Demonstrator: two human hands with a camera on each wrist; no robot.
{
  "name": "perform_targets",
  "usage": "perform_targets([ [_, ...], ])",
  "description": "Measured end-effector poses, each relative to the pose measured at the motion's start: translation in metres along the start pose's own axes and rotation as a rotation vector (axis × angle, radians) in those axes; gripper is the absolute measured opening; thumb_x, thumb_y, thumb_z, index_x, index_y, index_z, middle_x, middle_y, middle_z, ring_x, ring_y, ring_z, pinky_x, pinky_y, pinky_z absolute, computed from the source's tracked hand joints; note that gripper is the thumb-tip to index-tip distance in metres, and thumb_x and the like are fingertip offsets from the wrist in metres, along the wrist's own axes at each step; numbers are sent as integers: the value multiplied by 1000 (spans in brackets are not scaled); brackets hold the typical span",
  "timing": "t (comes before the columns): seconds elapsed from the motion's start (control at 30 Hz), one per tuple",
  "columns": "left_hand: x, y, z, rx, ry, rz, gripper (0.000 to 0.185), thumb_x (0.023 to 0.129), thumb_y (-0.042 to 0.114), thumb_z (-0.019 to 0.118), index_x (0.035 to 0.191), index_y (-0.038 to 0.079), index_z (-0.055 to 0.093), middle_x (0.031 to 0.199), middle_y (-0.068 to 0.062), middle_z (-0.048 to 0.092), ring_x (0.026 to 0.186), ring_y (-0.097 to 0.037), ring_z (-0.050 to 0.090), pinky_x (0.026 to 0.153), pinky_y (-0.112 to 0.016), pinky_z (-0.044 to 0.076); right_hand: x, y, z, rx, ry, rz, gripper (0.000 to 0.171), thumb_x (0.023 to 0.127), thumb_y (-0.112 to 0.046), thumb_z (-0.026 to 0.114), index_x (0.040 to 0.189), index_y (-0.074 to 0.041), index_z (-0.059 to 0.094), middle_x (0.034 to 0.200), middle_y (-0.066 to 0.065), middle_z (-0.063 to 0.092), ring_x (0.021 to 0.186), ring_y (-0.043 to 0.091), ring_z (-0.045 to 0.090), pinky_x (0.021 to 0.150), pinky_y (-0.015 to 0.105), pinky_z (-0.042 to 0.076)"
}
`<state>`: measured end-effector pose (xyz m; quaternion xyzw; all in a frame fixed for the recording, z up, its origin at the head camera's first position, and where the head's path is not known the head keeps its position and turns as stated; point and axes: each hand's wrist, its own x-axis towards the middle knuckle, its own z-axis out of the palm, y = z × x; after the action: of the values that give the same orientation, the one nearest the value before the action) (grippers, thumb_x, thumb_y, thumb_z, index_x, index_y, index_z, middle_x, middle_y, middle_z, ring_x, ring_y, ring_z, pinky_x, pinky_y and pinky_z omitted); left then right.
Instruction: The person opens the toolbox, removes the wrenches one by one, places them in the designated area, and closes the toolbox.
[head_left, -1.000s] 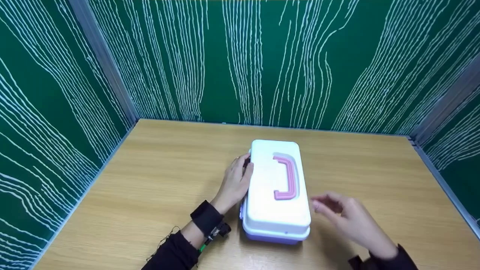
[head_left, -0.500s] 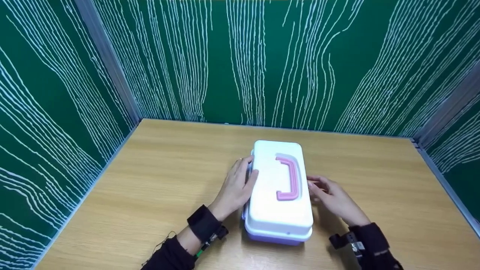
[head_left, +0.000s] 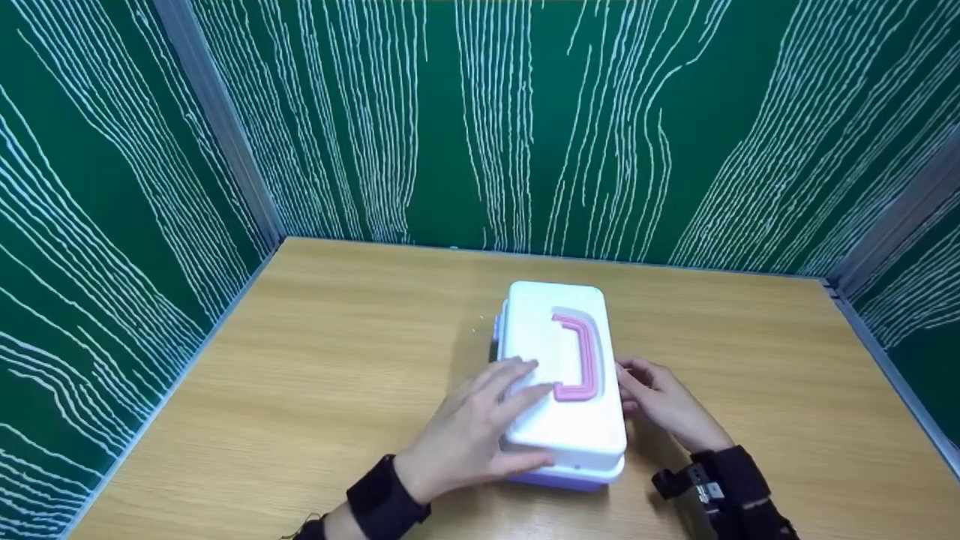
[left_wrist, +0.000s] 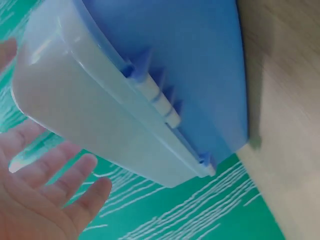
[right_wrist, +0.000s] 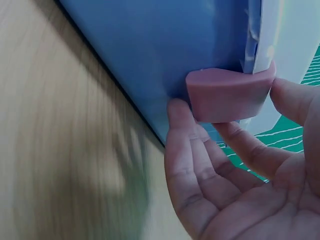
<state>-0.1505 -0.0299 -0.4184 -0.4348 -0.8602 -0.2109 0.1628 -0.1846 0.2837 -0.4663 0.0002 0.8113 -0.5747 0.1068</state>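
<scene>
Box (head_left: 561, 379) on the table (head_left: 315, 375), about midway between the side edges, long axis running from the near edge toward the far edge; white lid (left_wrist: 95, 120) on top, blue base (left_wrist: 200, 65) beneath, pink handle (head_left: 579, 355) lying flat on the lid.

Likely risk: box skidding or tipping toward the left edge if the latch (right_wrist: 227, 95) is pulled without enough downward pressure. Also possible: latch snapping free suddenly and pinching a fingertip, or lid springing up and jolting the box.

Left hand (head_left: 469, 435) open, fingers (head_left: 517, 390) spread nearly straight and pressed flat on the lid's near left part, thumb along the near corner; grasping nothing.

Right hand (head_left: 660, 401) at the box's right side, fingers (right_wrist: 187, 150) loosely curled around the pink latch, thumb at its upper end, fingertips touching its underside and the blue base.
</scene>
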Motion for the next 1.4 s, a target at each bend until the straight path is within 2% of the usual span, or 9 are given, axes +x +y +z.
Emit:
perform_targets([
  [0.2,-5,6,4,56,-30,37,69,89,63,63,144,22,52,151,-9,50,142,-27,47,112,-46,45,0,0,1,30,3,14,56,104,-40,51,140,3,47,115,15,65,90,17,66,80,27,58],
  [0.47,-6,10,9,96,3,42,66,91,61,62,143,21,54,148,-9,53,140,-27,49,110,-42,48,-1,-1,2,43,9,-3,49,104,-39,53,131,2,53,97,7,64,76,12,59,75,28,56],
  [0.7,-6,12,9,89,-4,31,65,92,60,60,144,21,53,149,-10,53,141,-28,48,110,-42,48,0,1,3,71,3,-10,48,103,-39,54,129,1,52,98,6,63,75,11,57,73,25,53],
  [1.0,-7,11,9,124,54,89,64,91,57,64,140,17,57,144,-11,57,138,-27,51,113,-38,46,2,4,4,103,-6,-33,49,103,-37,54,131,3,50,100,5,63,78,10,60,72,22,53],
  [1.4,-6,12,9,139,53,85,64,92,58,63,141,17,57,143,-11,58,137,-25,53,111,-37,47,2,6,2,91,-13,-34,50,103,-39,55,132,1,50,100,5,64,78,10,59,74,24,53],
])
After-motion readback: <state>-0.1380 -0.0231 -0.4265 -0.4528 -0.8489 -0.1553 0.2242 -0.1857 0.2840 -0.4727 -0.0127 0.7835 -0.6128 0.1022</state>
